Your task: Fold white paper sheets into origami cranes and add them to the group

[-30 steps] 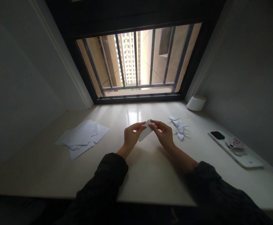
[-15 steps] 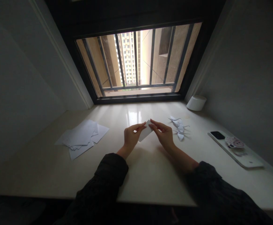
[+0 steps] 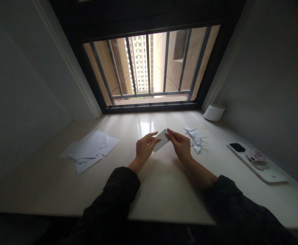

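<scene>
A small folded piece of white paper (image 3: 161, 143) is held up, tilted, above the counter between my two hands. My right hand (image 3: 181, 144) pinches its upper right corner between thumb and index finger. At the left edge, the thumb of my left hand (image 3: 145, 148) lies on the paper while the index finger stands slightly off it. The other left fingers are partly hidden behind. Folded white paper cranes (image 3: 197, 137) lie just beyond my right hand. To the left is a loose stack of white paper sheets (image 3: 87, 146).
A phone (image 3: 263, 170) with a round grip on its back lies on the right of the pale counter (image 3: 159, 190). A white cylindrical object (image 3: 214, 112) sits in the back right corner, by the barred window (image 3: 149, 68). Walls close in both sides.
The paper has shifted slightly right and up with my right hand. My left index finger has come away from the paper's top edge, opening a gap above the thumb.
</scene>
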`<state>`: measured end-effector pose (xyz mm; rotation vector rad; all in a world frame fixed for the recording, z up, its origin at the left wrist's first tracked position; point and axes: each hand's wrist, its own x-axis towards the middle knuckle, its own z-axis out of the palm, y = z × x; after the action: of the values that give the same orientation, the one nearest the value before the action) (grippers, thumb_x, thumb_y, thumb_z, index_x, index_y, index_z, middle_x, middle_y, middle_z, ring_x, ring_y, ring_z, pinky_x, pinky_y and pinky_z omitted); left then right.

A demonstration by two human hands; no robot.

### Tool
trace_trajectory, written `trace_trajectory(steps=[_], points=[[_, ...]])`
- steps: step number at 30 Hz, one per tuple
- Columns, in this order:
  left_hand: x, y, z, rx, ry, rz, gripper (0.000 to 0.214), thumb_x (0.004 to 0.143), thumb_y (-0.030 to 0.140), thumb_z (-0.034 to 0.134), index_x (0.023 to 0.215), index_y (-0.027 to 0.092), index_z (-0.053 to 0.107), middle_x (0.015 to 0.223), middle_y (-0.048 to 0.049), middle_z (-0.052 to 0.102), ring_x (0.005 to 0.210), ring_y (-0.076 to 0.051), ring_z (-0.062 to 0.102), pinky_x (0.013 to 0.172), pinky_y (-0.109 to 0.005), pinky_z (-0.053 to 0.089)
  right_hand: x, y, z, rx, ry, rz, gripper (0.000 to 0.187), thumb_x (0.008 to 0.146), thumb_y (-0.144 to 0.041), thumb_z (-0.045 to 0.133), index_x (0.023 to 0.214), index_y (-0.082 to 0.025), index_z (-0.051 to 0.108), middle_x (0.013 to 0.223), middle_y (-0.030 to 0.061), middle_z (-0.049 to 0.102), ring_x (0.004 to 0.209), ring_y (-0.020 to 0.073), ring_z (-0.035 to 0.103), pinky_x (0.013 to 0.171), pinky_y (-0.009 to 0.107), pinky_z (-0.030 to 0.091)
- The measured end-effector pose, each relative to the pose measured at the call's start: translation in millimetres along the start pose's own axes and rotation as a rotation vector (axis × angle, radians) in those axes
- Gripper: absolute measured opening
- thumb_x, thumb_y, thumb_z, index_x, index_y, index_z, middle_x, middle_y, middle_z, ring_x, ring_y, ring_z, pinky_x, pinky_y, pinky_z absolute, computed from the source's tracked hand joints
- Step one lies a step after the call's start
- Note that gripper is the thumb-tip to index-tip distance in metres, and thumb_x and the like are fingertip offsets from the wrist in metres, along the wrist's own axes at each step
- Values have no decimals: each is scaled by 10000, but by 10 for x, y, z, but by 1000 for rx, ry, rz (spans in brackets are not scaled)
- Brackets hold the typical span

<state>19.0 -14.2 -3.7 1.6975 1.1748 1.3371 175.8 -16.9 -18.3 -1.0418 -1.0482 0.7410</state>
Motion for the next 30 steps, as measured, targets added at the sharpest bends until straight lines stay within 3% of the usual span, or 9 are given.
trace_trajectory(steps=[4, 11, 19, 30], points=[[1, -46, 11, 19, 43, 7, 280, 725, 425, 695, 958, 276, 738, 932, -46, 737, 800, -224, 683, 654, -305, 513, 10, 24, -1, 16, 11, 26, 374, 661, -374, 753, 995, -211, 727, 936, 64, 739, 822, 231, 669, 774, 385, 526], [22, -116, 18, 44, 38, -27, 325, 738, 455, 674, 996, 264, 722, 938, -38, 735, 774, -206, 683, 708, -314, 525, 24, 48, -2, 38, 0, 47, 404, 653, -375, 761, 1007, -183, 722, 967, 81, 734, 847, 239, 669, 796, 394, 526], [13, -49, 11, 42, 120, 19, 301, 737, 438, 681, 980, 267, 727, 916, -23, 740, 767, -195, 687, 657, -284, 523, 5, 14, 10, 76, 2, 73, 416, 641, -372, 773, 1009, -185, 723, 954, 82, 736, 854, 241, 675, 820, 400, 527], [8, -28, -15, 151, 111, 78, 251, 774, 422, 652, 974, 290, 724, 917, -10, 739, 738, -172, 676, 660, -278, 508, -8, -35, 14, 62, 2, 62, 437, 635, -363, 783, 1024, -176, 715, 940, 87, 735, 817, 220, 668, 796, 387, 531]])
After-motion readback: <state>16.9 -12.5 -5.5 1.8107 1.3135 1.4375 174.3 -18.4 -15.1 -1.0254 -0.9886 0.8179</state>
